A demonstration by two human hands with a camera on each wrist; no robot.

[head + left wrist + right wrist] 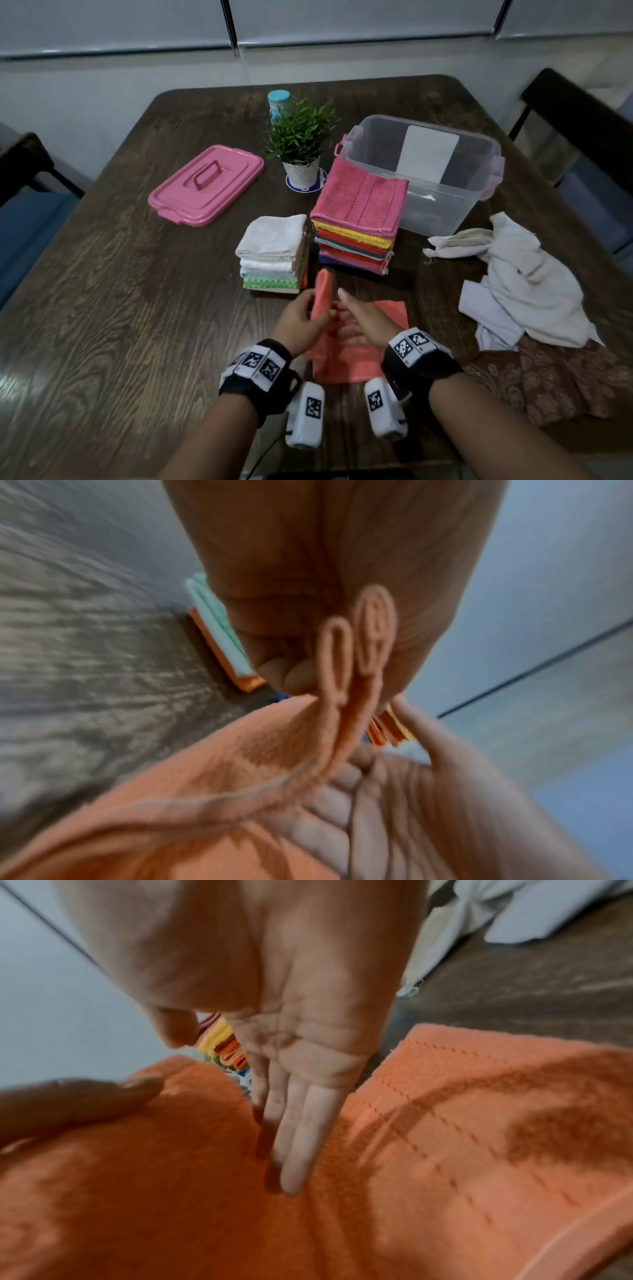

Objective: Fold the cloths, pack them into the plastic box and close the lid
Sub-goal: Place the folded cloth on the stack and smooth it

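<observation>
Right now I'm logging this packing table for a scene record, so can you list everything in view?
orange cloth: one, half folded, near table edge.
colourful stack: one pile, pink on top, beside the box.
pale stack: one pile, white on top, left of it.
unfolded cloths: white heap, right.
plastic box: one, clear, open.
lid: one, pink, left.
potted plant: one, green, centre back.
jar: one, teal-capped, behind the plant.
patterned fabric: brown, near right.
table: dark wood.
chairs: dark, both sides.
left hand: pinches the cloth's raised fold.
right hand: fingers straight, pressing the cloth.
</observation>
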